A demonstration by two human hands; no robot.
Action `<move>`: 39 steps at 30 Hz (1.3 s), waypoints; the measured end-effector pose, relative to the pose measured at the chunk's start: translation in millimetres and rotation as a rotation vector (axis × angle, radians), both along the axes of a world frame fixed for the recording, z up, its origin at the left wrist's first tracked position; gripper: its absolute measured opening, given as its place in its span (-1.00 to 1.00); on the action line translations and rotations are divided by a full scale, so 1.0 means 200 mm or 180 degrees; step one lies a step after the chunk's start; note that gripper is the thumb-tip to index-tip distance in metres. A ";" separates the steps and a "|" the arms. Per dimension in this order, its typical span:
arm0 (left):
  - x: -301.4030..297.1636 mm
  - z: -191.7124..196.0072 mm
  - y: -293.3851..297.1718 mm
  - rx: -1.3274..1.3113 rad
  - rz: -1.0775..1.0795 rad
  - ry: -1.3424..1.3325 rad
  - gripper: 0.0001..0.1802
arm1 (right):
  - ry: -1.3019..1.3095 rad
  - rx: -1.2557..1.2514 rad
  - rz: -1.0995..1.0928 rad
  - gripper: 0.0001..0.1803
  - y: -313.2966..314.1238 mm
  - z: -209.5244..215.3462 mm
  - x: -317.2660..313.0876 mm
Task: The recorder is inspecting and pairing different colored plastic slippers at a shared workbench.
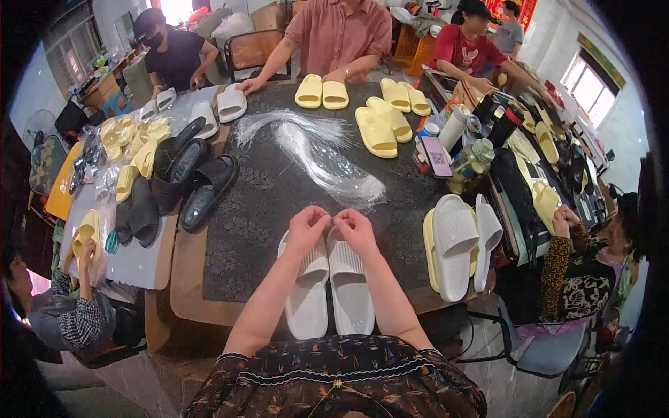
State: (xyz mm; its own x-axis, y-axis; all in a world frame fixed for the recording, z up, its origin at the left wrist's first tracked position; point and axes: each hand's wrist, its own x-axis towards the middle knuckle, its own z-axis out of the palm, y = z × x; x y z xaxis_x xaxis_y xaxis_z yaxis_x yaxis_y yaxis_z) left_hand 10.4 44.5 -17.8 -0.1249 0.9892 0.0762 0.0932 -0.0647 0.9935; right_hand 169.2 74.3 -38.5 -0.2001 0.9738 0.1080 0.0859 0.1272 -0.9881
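A pair of pale grey slippers (307, 306) lies side by side at the table's near edge, heels toward me. Over the toe ends, my left hand (309, 228) and my right hand (355, 230) are close together, each closed in a pinch. Whatever is between the fingertips is too small to make out. Just beyond them lies a bundle of thin clear plastic strands (331, 164), partly inside shiny clear wrapping. To the right, another grey slipper (453, 261) rests with its mate, and a yellow slipper shows behind it.
Black slippers (209, 191) and yellow ones (143, 139) crowd the left side. More yellow slippers (380, 129) stand at the far right. A phone (436, 155), a jar (474, 164) and bottles (454, 125) stand at right. Several people work around the table with slippers.
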 end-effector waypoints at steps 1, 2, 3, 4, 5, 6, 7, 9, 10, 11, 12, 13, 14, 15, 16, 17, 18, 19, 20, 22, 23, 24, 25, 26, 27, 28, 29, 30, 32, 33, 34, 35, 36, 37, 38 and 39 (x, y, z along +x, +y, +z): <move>-0.01 -0.02 0.01 -0.0019 -0.0117 0.0078 -0.88 | -0.0070 0.0024 0.0107 -0.84 0.00 0.00 0.00; -0.01 -0.01 0.01 -0.0038 -0.0241 0.0150 -0.89 | -0.0071 0.0023 0.0104 -0.84 0.00 0.01 0.00; -0.01 0.00 0.01 -0.0038 -0.0245 0.0149 -0.89 | -0.0128 0.0043 0.0050 -0.84 0.00 0.01 0.00; 0.00 0.01 0.00 -0.0019 -0.0200 0.0174 -0.90 | -0.0184 0.0065 -0.0005 -0.84 0.00 0.01 0.00; 0.01 0.04 -0.01 0.0003 -0.0157 0.0195 -0.90 | -0.0189 0.0071 -0.0013 -0.84 -0.01 0.02 0.00; 0.01 0.06 -0.01 0.0028 -0.0117 0.0216 -0.91 | -0.0088 -0.0037 -0.0098 -0.85 -0.01 0.02 0.01; 0.02 0.05 0.00 0.0039 -0.0132 0.0209 -0.91 | 0.0015 -0.0143 -0.0187 -0.85 -0.01 0.03 0.01; -0.01 0.00 0.00 0.0136 -0.0065 0.0111 -0.90 | -0.0071 -0.0107 -0.0081 -0.85 -0.02 0.06 -0.01; -0.01 -0.02 0.00 0.0121 -0.0040 0.0130 -0.90 | -0.0171 -0.0056 -0.0001 -0.85 -0.02 0.07 -0.02; 0.00 -0.02 0.00 0.0057 -0.0114 0.0088 -0.90 | -0.0181 -0.0047 -0.0019 -0.85 -0.02 0.05 -0.01; 0.02 -0.02 0.00 -0.0010 -0.0185 0.0049 -0.90 | -0.0118 -0.0030 -0.0007 -0.85 -0.02 0.03 0.00; 0.02 -0.02 0.00 -0.0004 -0.0198 0.0043 -0.90 | -0.0054 -0.0015 0.0008 -0.86 -0.02 0.00 0.00; 0.02 0.00 0.00 0.0036 -0.0131 0.0041 -0.89 | -0.0057 -0.0010 0.0008 -0.86 -0.01 0.01 0.01; 0.02 0.01 -0.01 0.0074 -0.0063 0.0040 -0.88 | 0.0007 -0.0025 -0.0067 -0.86 -0.01 0.01 0.01; 0.02 0.02 -0.01 0.0075 -0.0061 0.0038 -0.88 | 0.0071 -0.0042 -0.0140 -0.86 -0.01 0.01 0.01; 0.01 0.02 -0.01 0.0071 -0.0042 0.0076 -0.87 | 0.0073 -0.0042 -0.0139 -0.86 -0.01 0.01 0.01; 0.01 0.02 -0.01 0.0065 -0.0023 0.0113 -0.87 | 0.0056 -0.0025 -0.0044 -0.86 -0.01 0.02 0.01; 0.01 0.01 -0.01 0.0064 -0.0021 0.0112 -0.87 | 0.0037 -0.0010 0.0051 -0.86 -0.01 0.02 0.01; 0.01 -0.01 0.00 -0.0005 -0.0117 0.0088 -0.87 | 0.0036 -0.0007 0.0054 -0.86 -0.01 0.00 0.01; 0.01 -0.06 0.02 -0.0069 -0.0205 0.0057 -0.88 | -0.0058 0.0099 0.0041 -0.86 0.00 -0.02 0.01; 0.00 -0.07 0.03 0.0036 -0.0109 0.0090 -0.88 | -0.0064 0.0097 0.0065 -0.86 0.00 0.00 0.00; 0.00 -0.08 0.04 0.0141 -0.0010 0.0121 -0.89 | -0.0053 0.0043 -0.0058 -0.86 -0.01 0.02 0.00; -0.01 -0.09 0.04 0.0141 0.0020 0.0110 -0.89 | -0.0044 -0.0009 -0.0179 -0.87 -0.01 0.04 0.00; 0.00 -0.07 0.03 0.0133 0.0065 0.0112 -0.88 | -0.0055 -0.0011 -0.0153 -0.87 -0.02 0.05 0.00; 0.01 -0.06 0.02 0.0126 0.0111 0.0112 -0.87 | -0.0036 0.0051 -0.0177 -0.87 -0.02 0.06 0.00; 0.01 -0.06 0.03 0.0124 0.0140 0.0098 -0.87 | -0.0020 0.0113 -0.0200 -0.88 -0.03 0.07 0.00; 0.01 -0.06 0.03 0.0137 0.0122 -0.0073 -0.87 | -0.0001 0.0019 -0.0162 -0.88 -0.03 0.09 -0.01; 0.00 -0.07 0.03 0.0153 0.0103 -0.0245 -0.88 | -0.0019 0.0019 -0.0125 -0.88 -0.04 0.10 -0.01; -0.02 -0.10 0.05 0.0188 0.0178 -0.0243 -0.89 | -0.0699 0.1043 -0.0515 -0.87 -0.06 0.17 0.00; -0.02 -0.11 0.06 0.0221 0.0215 -0.0222 -0.89 | -0.0719 0.0779 -0.0553 -0.86 -0.09 0.22 0.00; -0.03 -0.11 0.06 0.0220 0.0261 -0.0248 -0.89 | -0.0741 0.0784 -0.0505 -0.86 -0.11 0.26 0.02; -0.02 -0.11 0.07 0.0171 0.0219 -0.0449 -0.89 | -0.0596 0.0820 -0.0499 -0.84 -0.13 0.28 0.04; -0.03 -0.10 0.07 0.0115 0.0204 -0.0640 -0.89 | -0.0439 0.0843 -0.0465 -0.83 -0.16 0.31 0.05; -0.04 -0.10 0.06 0.0112 0.0258 -0.0655 -0.89 | -0.0339 0.0675 -0.0374 -0.83 -0.21 0.35 0.07; -0.04 -0.07 0.05 0.0050 0.0260 -0.0753 -0.89 | -0.0347 0.0671 -0.0325 -0.83 -0.27 0.38 0.09; -0.04 -0.06 0.05 -0.0008 0.0249 -0.0854 -0.88 | -0.0559 0.0523 -0.0020 -0.86 -0.33 0.41 0.12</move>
